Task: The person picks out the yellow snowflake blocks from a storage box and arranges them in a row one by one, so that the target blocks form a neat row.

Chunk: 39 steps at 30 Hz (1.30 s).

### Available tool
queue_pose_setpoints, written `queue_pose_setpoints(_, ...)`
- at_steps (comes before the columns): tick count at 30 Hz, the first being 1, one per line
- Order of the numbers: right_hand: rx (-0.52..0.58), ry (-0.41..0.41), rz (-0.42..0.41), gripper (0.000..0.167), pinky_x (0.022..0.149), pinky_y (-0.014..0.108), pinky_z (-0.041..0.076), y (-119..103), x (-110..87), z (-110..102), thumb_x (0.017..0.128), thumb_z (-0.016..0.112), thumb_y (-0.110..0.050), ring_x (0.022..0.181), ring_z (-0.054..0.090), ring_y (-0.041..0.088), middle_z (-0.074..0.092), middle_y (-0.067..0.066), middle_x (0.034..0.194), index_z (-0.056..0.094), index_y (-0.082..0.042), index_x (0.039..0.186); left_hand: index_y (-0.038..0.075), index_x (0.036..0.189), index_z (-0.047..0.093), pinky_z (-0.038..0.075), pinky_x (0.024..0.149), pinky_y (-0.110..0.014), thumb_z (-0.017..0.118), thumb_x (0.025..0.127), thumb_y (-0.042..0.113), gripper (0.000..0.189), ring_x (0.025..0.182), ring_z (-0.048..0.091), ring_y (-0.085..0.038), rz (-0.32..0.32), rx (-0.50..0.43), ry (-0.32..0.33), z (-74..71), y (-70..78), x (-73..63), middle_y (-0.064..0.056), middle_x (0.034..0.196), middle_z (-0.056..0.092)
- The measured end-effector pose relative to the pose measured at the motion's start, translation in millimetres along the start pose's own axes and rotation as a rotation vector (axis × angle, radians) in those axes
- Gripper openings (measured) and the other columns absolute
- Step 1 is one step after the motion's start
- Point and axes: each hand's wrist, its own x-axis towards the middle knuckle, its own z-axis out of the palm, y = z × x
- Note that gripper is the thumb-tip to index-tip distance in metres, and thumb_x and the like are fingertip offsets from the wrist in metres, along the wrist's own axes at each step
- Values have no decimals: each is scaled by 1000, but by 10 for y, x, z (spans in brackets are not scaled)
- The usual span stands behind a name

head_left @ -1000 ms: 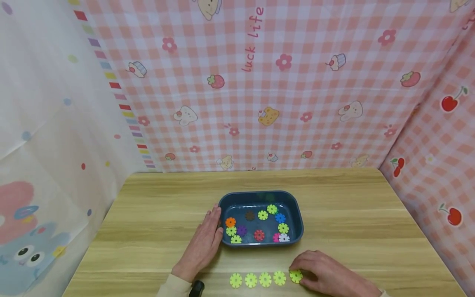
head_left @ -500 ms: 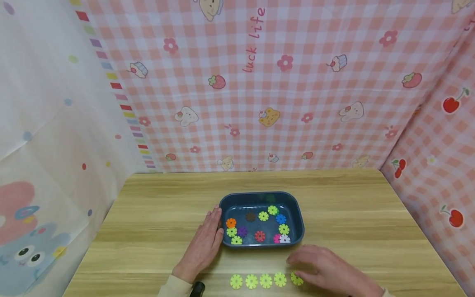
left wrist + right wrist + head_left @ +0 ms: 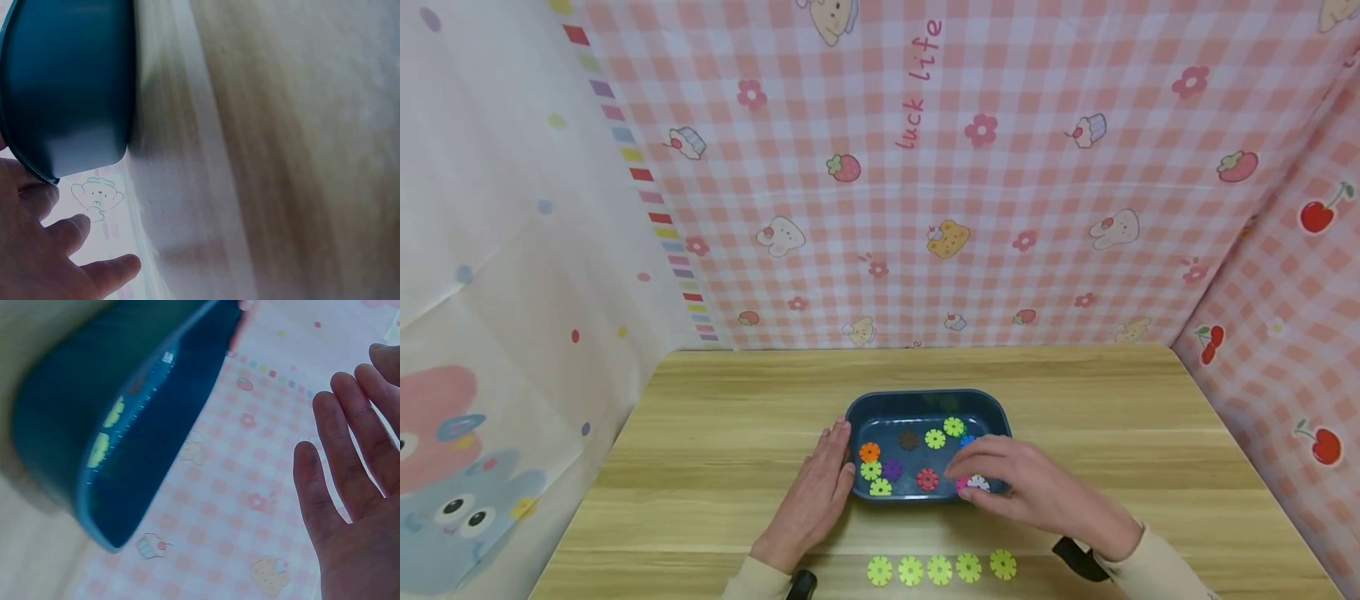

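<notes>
Head: tray against left hand

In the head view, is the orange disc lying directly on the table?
No, the orange disc lies inside the dark tray, near the left hand.

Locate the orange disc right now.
In the head view, the orange disc lies inside the tray at its left end, just behind a yellow-green disc and near the left hand.

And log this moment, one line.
left hand at left end of tray; right hand over tray's right side; five yellow-green discs in row on table
</notes>
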Motion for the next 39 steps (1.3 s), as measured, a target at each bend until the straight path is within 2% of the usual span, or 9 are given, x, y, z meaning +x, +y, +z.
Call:
queue_pose_setpoints(5, -25, -53, 36, 21, 91, 37, 58, 33, 193, -41, 98, 75, -20, 111, 65, 12, 70, -8, 120, 76, -20, 118, 5, 164, 27, 31, 117, -64, 43, 112, 25, 58, 155, 26, -36, 2, 1, 4, -2, 4, 2, -10, 171, 22)
queue_pose_setpoints(9, -42, -79, 7, 23, 93, 38, 57, 92, 337, -54, 96, 76, -18, 112, 66, 13, 71, -8, 120, 76, -19, 119, 6, 164, 27, 31, 117, -64, 43, 112, 25, 58, 155, 25, -35, 4, 0, 9, 0, 3, 6, -9, 171, 22)
queue_pose_setpoints(12, -37, -103, 2, 23, 94, 38, 56, 130, 442, -51, 96, 76, -18, 113, 65, 12, 70, -8, 121, 75, -18, 120, 6, 164, 27, 31, 117, -64, 43, 112, 25, 58, 155, 26, -35, 8, -2, 12, 0, 2, 7, -9, 171, 22)
queue_pose_setpoints(16, -35, -161, 35, 22, 98, 38, 55, 169, 583, -17, 100, 72, -25, 118, 63, 12, 69, -9, 125, 75, -19, 121, 6, 164, 27, 31, 117, -64, 43, 112, 25, 58, 155, 26, -36, 10, -6, 13, -2, 2, 7, -9, 171, 22)
queue_pose_setpoints(22, -40, -253, 64, 24, 100, 34, 54, 259, 795, 114, 103, 67, -30, 117, 64, 10, 70, -8, 124, 75, -19, 123, 6, 164, 26, 31, 116, -65, 42, 112, 24, 57, 154, 26, -37, 17, -11, 17, 2, -3, 3, -9, 171, 21)
queue_pose_setpoints(29, -8, -372, 94, 25, 103, 32, 52, 413, 981, 293, 101, 70, -23, 118, 64, 9, 71, -6, 124, 75, -18, 125, 6, 165, 25, 31, 116, -66, 42, 113, 25, 58, 155, 25, -36, 2, -16, 5, 1, -2, 7, -9, 171, 21)
queue_pose_setpoints(35, 25, -493, 132, 30, 106, 31, 50, 523, 1089, 473, 101, 70, -22, 121, 62, 9, 71, -5, 127, 74, -14, 129, 8, 165, 26, 31, 117, -64, 42, 113, 27, 58, 156, 24, -33, -19, -13, -13, -6, -2, 6, -7, 172, 21)
queue_pose_setpoints(39, 24, -541, 133, 33, 107, 31, 49, 575, 1129, 611, 100, 72, -20, 122, 62, 9, 71, -4, 129, 72, -12, 132, 8, 165, 26, 32, 117, -64, 41, 113, 26, 57, 155, 25, -33, -19, -13, -16, -8, -3, 8, -7, 171, 21)
